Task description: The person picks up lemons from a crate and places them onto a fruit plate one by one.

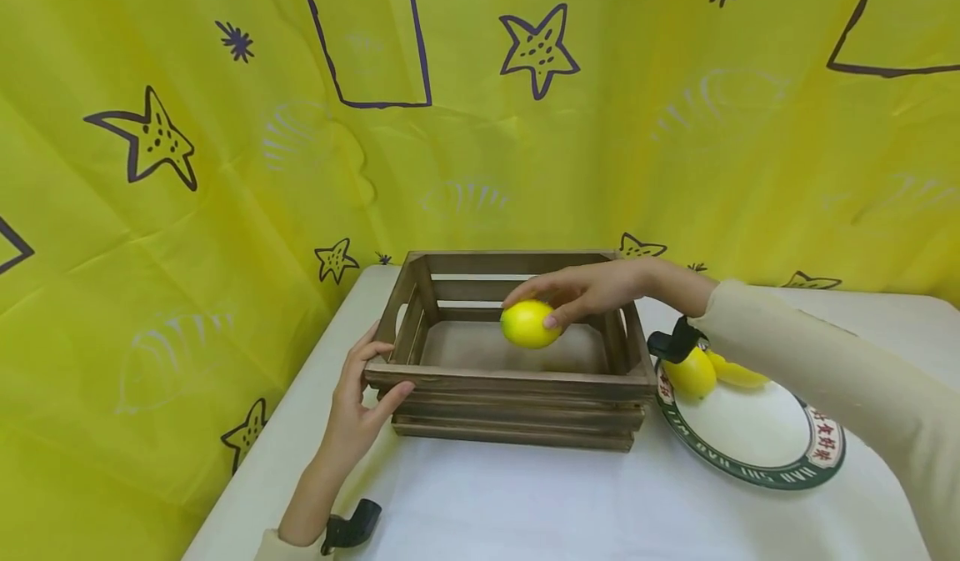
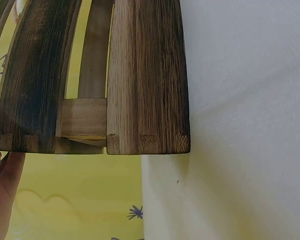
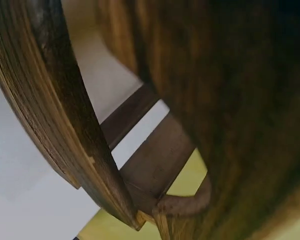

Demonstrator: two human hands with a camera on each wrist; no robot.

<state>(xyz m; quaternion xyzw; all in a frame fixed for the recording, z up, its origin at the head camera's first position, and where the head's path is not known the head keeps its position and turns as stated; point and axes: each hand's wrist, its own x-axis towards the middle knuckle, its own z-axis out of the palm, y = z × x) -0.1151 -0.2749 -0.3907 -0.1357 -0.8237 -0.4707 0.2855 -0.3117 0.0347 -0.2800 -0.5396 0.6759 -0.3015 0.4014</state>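
Observation:
A brown slatted wooden crate (image 1: 517, 388) stands on the white table. Over its inside, my right hand (image 1: 592, 288) holds a yellow lemon (image 1: 527, 324) between thumb and fingers. My left hand (image 1: 360, 394) grips the crate's near left corner, thumb on the front rail and fingers on the left side. In the left wrist view the crate's slats (image 2: 145, 75) fill the upper left, with part of the left hand (image 2: 5, 195) at the edge. The right wrist view shows the crate's wood (image 3: 55, 95) close up; the lemon is hidden there.
Right of the crate sits a white plate (image 1: 738, 440) with a green patterned rim. On it lie another lemon (image 1: 692, 375) and a yellow curved fruit (image 1: 737, 373), partly beneath the right forearm. A yellow curtain (image 1: 480, 144) hangs behind the table.

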